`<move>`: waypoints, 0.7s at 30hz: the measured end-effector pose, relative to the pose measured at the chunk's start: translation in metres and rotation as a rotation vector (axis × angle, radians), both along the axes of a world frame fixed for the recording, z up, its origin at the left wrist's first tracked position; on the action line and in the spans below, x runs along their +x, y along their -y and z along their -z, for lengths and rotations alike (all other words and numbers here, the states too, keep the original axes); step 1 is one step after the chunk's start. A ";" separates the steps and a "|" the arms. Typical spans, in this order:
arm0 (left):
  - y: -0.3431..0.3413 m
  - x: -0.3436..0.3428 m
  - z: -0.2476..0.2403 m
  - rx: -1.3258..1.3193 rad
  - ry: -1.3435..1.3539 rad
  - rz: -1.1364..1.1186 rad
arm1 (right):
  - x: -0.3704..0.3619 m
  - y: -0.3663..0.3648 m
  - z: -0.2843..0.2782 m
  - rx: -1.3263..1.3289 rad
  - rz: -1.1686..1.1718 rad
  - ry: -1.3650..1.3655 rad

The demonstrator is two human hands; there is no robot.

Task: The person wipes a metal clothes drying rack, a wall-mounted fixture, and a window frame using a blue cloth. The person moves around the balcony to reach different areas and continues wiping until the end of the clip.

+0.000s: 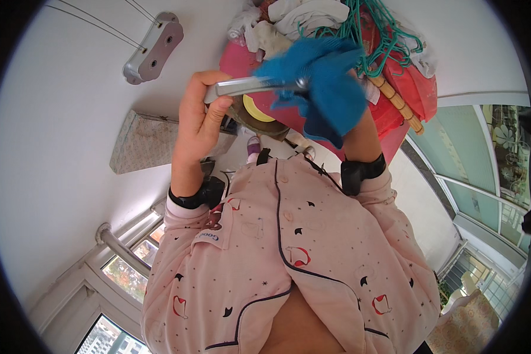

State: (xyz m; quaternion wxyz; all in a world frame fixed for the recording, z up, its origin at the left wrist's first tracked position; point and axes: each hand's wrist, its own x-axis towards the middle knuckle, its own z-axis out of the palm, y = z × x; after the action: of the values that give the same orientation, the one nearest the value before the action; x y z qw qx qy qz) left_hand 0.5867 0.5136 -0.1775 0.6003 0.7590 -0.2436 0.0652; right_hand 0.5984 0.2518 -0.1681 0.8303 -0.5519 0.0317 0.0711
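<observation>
My left hand is closed around one end of a silver-grey metal bar, possibly a crank handle. The bar lies roughly level in front of me, its far end reaching into a bunched blue cloth. Behind that cloth is my right hand, its fingers mostly covered; it holds the cloth around the bar's right end. The cloth's edges are smeared by motion, and a corner hangs down.
On a red-covered surface ahead lie green wire hangers, white cloths and a bamboo-like stick. A pulley block with wires is on the left wall. Below it stands a patterned box-like object. Glazed panels are at right.
</observation>
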 end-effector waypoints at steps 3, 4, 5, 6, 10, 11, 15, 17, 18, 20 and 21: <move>-0.001 -0.004 -0.003 0.011 0.028 -0.006 | -0.005 -0.004 -0.001 0.017 -0.043 -0.024; -0.001 -0.006 -0.003 -0.019 0.007 0.025 | -0.007 -0.005 -0.001 0.028 -0.049 -0.028; 0.000 -0.008 -0.004 -0.055 -0.019 0.055 | -0.008 -0.006 0.000 0.038 -0.067 -0.040; 0.001 -0.010 -0.004 -0.108 -0.042 0.089 | -0.010 -0.007 0.002 0.126 -0.039 -0.084; 0.003 -0.009 -0.005 -0.335 -0.038 0.055 | -0.019 -0.006 0.009 0.157 -0.108 -0.087; 0.003 -0.006 -0.006 -0.358 -0.004 0.060 | -0.023 -0.005 0.011 0.188 -0.120 -0.098; 0.007 -0.007 -0.001 -0.467 -0.287 0.180 | -0.036 -0.002 0.021 0.301 -0.178 -0.159; 0.011 -0.014 0.005 -0.671 -0.649 0.338 | -0.038 -0.003 0.026 0.358 -0.207 -0.188; 0.013 -0.016 0.009 -0.770 -0.830 0.417 | -0.037 -0.004 0.029 0.389 -0.221 -0.203; 0.015 -0.016 0.016 -0.912 -0.971 0.549 | -0.033 -0.009 0.033 0.434 -0.239 -0.223; 0.015 -0.017 0.019 -0.976 -1.048 0.595 | -0.029 -0.013 0.034 0.453 -0.242 -0.233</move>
State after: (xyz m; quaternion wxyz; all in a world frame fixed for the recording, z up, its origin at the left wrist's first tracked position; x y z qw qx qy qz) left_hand 0.5702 0.4985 -0.1969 0.8958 0.2432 -0.0651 -0.3662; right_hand 0.5689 0.2650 -0.2025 0.9087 -0.3401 0.0442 0.2379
